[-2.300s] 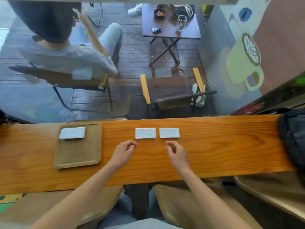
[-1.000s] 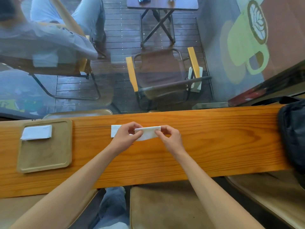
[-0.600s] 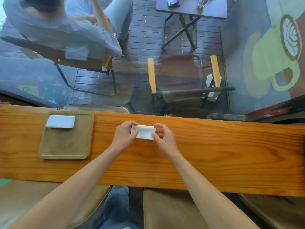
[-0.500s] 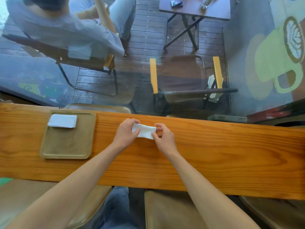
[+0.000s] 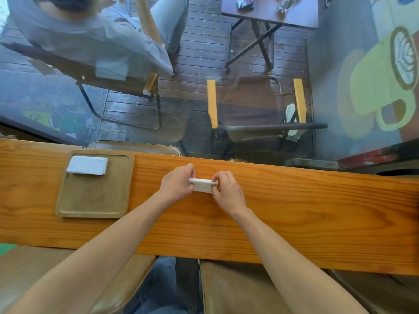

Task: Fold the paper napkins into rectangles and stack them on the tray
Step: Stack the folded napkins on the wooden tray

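A small white folded napkin bundle (image 5: 201, 184) is pinched between both hands just above the wooden counter (image 5: 294, 205). My left hand (image 5: 176, 183) grips its left end and my right hand (image 5: 226, 191) grips its right end. To the left lies a tan square tray (image 5: 95, 200) with a stack of folded white napkins (image 5: 87, 165) in its far left corner. I cannot tell whether one napkin or two are in my hands.
A glass pane runs along the counter's far edge; beyond it sit a person on a chair, an unoccupied folding chair and a small table. Brown stool seats lie below the counter's near edge.
The two folded napkins that lay side by side on the counter have been gathered together and lifted between both hands. The camera view has shifted, so the tray appears nearer the middle.
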